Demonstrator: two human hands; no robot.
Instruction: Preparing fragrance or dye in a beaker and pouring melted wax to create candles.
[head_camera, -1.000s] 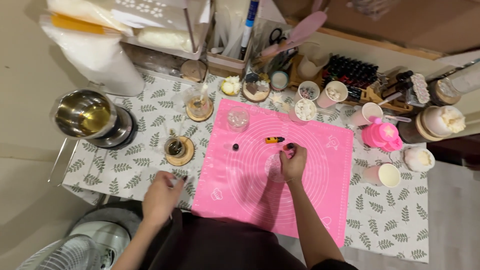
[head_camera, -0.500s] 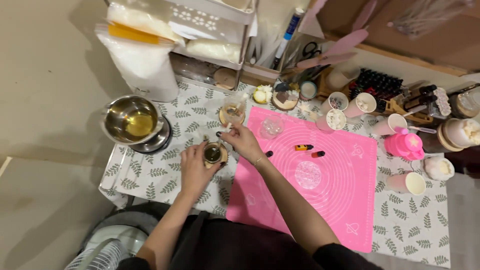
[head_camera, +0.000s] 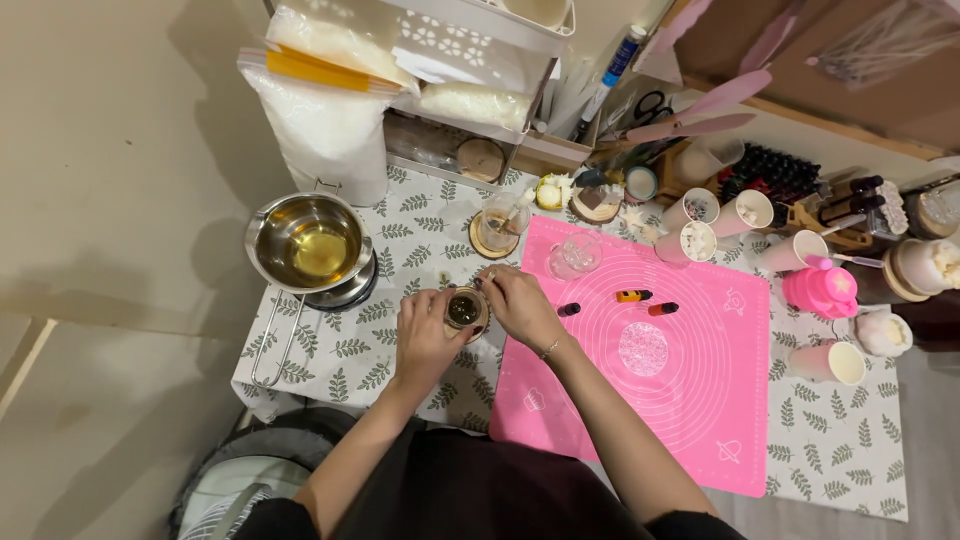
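Note:
A small glass jar (head_camera: 464, 309) with dark contents stands on the leaf-patterned tablecloth (head_camera: 400, 215), just left of a pink silicone mat (head_camera: 690, 400). My left hand (head_camera: 423, 338) cups the jar from the left. Over its right side my right hand (head_camera: 520, 303) curls, fingers at the rim. On the mat lie three small bottles: a dark one (head_camera: 568, 310), an orange one (head_camera: 633, 295) and a red one (head_camera: 662, 309). A clear glass (head_camera: 575, 256) stands at the mat's far edge.
A steel pot of yellow liquid (head_camera: 308, 243) sits left on a small burner. A glass on a wooden coaster (head_camera: 497, 226) stands behind the jar. Paper cups (head_camera: 745, 212), a pink pitcher (head_camera: 820, 291), bagged white flakes (head_camera: 325, 130) and a tool rack crowd the back.
My view has shifted left. My right hand came off the mat and over to the jar; my left hand rose from the table's near edge and took the jar's side.

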